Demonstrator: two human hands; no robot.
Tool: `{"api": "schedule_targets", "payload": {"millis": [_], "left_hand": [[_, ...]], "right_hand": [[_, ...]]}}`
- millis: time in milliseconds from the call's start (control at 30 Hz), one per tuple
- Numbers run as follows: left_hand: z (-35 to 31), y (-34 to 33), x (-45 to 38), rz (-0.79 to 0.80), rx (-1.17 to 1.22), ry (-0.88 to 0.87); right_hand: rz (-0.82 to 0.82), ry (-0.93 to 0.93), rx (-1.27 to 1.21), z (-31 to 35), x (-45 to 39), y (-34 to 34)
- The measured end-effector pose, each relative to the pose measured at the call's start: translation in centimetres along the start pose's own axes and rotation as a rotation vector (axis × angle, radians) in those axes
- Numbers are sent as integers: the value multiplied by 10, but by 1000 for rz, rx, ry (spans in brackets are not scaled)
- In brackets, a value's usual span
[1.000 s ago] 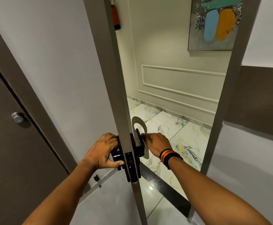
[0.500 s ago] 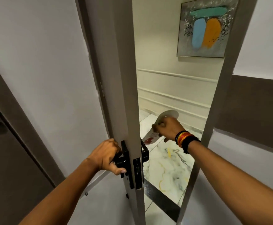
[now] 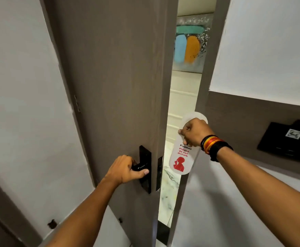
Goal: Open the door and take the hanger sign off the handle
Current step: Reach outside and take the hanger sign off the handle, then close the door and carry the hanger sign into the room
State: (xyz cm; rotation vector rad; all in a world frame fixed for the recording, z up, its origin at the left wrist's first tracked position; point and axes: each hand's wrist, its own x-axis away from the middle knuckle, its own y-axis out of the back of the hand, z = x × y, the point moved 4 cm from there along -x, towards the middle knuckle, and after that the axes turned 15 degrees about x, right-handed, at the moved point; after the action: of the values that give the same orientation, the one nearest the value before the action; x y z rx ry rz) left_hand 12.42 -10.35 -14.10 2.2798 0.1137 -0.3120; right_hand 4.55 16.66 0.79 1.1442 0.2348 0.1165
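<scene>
From here the job looks done: my right hand [image 3: 193, 133] has its grip clamped on the hanger sign [image 3: 181, 157], held clear of the door [image 3: 113, 86] by the frame, and my left hand [image 3: 126, 169] is wrapped around the black handle [image 3: 139, 167]. Half a second back the door stood wider; now only a narrow gap shows, and the sign has come further inside.

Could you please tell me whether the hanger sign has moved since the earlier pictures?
Yes. The hanger sign has come off the outer handle and now sits right of the door edge, held in the right hand.
</scene>
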Motion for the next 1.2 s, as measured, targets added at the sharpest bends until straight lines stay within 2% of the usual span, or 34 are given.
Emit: {"api": "schedule_targets", "payload": {"millis": [133, 367, 700, 1200], "left_hand": [[-20, -16, -19, -16, 77, 102], [-33, -55, -49, -96, 345, 310], [-44, -80, -97, -90, 371, 320], [-52, -100, -139, -96, 368, 299]], "right_hand": [[-55, -13, 108, -20, 4, 15], [-103, -47, 159, -39, 12, 28], [-167, -150, 183, -62, 11, 44], [-155, -129, 182, -63, -3, 40]]}}
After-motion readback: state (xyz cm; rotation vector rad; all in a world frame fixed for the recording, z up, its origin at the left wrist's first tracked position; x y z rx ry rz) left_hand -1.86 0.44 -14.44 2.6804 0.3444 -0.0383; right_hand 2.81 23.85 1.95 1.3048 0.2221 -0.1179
